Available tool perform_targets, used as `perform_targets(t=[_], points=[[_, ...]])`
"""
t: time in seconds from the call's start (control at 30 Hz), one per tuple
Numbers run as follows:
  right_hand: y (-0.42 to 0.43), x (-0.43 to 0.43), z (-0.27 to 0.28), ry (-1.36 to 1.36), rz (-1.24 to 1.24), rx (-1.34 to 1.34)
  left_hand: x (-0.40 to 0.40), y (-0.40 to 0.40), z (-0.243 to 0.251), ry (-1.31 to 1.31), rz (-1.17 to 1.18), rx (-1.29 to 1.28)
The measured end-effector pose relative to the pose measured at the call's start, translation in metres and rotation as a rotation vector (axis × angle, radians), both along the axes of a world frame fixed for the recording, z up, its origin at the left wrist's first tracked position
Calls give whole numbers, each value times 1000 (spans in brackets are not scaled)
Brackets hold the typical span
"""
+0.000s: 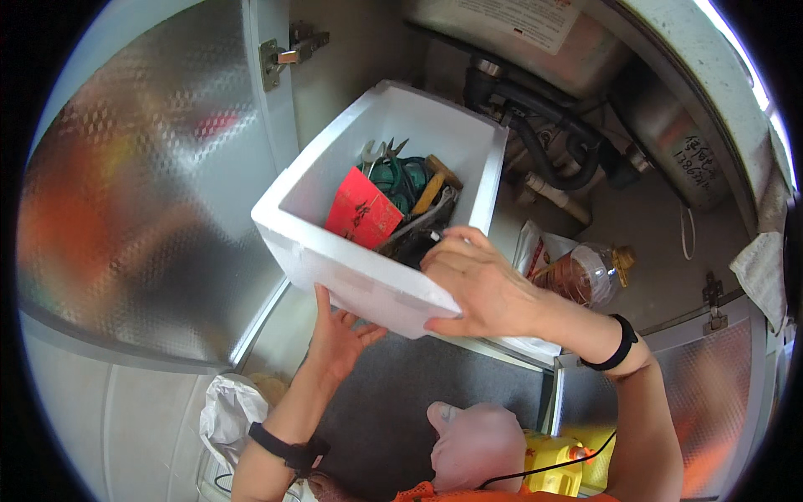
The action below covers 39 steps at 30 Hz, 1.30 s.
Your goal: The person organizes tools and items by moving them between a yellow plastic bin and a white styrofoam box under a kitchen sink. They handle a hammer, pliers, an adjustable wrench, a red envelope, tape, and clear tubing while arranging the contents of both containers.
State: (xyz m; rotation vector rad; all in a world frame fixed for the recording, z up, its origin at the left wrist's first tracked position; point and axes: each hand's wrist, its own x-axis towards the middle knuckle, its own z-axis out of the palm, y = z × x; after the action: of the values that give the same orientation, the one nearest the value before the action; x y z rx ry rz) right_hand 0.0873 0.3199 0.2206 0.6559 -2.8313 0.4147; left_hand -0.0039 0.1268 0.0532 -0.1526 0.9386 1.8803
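A white foam box (pixel 351 279) sits tilted at the opening of an under-sink cabinet. My right hand (pixel 480 285) grips its near right corner, fingers over the rim and thumb on the outer wall. Below its front wall, my left hand (pixel 342 336) has its fingers spread by the lower edge; whether it bears weight is unclear. Inside lie a red paper packet (pixel 364 210) bearing writing, an open-end wrench (pixel 372 154), pliers (pixel 395 150), a green tool or case (pixel 411 179), a hammer (pixel 436 182) and dark items partly hidden by my right hand.
Black drain pipes (pixel 558 135) hang under the steel sink (pixel 596 50). A plastic bottle (pixel 583 273) lies right of the box. Open metallic doors (pixel 175 207) flank the cabinet. A dark mat (pixel 401 401), a white bag (pixel 229 414) and a yellow jug (pixel 552 464) are below.
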Motion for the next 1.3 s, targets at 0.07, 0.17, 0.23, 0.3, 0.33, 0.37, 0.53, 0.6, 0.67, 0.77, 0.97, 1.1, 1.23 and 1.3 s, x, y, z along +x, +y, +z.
perform_targets(t=[0.07, 0.17, 0.23, 0.3, 0.33, 0.37, 0.53, 0.6, 0.67, 0.77, 0.97, 1.1, 1.23, 1.3], points=[[4, -5, 0, 18, -8, -14, -9, 9, -2, 39, 39, 49], [8, -10, -4, 23, -74, 16, -22, 15, 0, 42, 27, 59], [6, -10, -4, 31, -91, -3, -24, 14, 1, 23, 5, 58], [5, -12, 0, -31, -107, -3, -25, 12, 15, 16, -14, 54], [7, -13, -2, -30, -110, -5, -25, 11, 29, 104, 54, -203], [8, -13, -3, -22, -121, -2, -26, 13, 39, 193, 121, -459], [-4, -3, -7, 9, -163, 18, -91, -12, 62, 946, 792, -369], [-1, 3, -8, 22, -122, -75, -103, 0, 102, 1022, 759, -289], [3, 4, -12, 127, -206, -254, -117, 2, 127, 1147, 354, -712], [27, 0, -13, 417, -611, -510, -145, -2, 131, 963, 66, -726], [84, -46, -39, -462, -823, -1340, -158, 1, 124, 1003, 90, -830], [94, -46, -33, -450, -860, -1317, -128, 7, 111, 980, 182, -733], [77, -25, -42, -292, -905, -1395, -67, -10, 106, 1066, 332, -678], [72, 1, -58, -259, -892, -1526, -43, -15, 109, 1111, 350, -667]])
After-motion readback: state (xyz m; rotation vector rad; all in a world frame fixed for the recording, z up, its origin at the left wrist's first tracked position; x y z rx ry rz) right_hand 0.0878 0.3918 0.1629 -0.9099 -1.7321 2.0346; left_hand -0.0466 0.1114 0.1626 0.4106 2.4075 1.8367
